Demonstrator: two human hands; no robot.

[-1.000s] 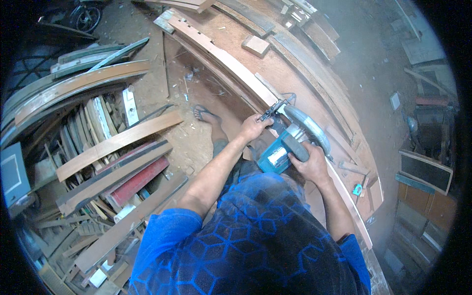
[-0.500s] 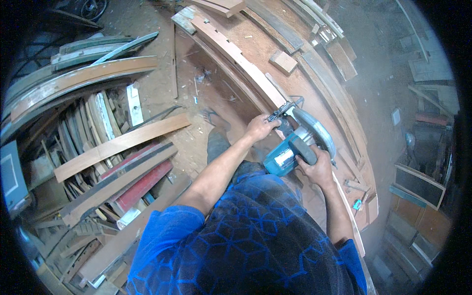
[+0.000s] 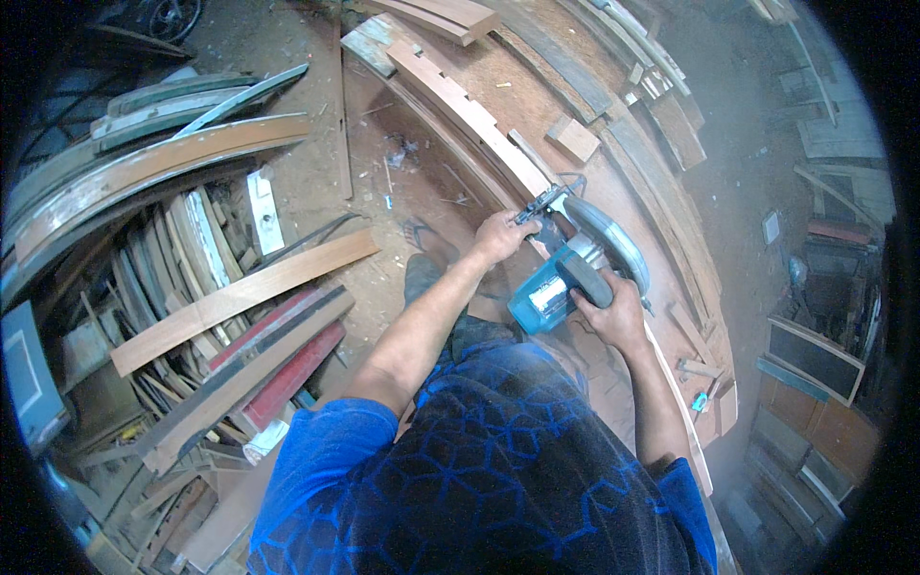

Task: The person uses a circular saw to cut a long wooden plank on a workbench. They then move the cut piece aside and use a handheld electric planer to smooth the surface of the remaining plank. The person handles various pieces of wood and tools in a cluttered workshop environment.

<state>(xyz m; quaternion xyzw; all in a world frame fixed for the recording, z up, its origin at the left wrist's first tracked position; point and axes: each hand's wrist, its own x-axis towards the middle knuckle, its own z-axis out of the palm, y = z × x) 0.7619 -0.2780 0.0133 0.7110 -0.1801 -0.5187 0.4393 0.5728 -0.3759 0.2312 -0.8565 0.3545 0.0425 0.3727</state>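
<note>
Two hands (image 3: pixel 500 238) (image 3: pixel 621 311), each grip closed on the circular saw (image 3: pixel 544 299), have pushed it farther along the board (image 3: pixel 470 115).

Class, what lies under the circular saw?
A pale wooden board runs under the front of the circular saw. The saw covers the stretch directly beneath, so any cut there cannot be seen.

A circular saw (image 3: pixel 573 272) with a blue motor housing, dark handle and curved grey guard sits across a long, pale wooden plank (image 3: pixel 470 116), its motor on the person's side. The plank has small notches along one edge near its far end.
</note>
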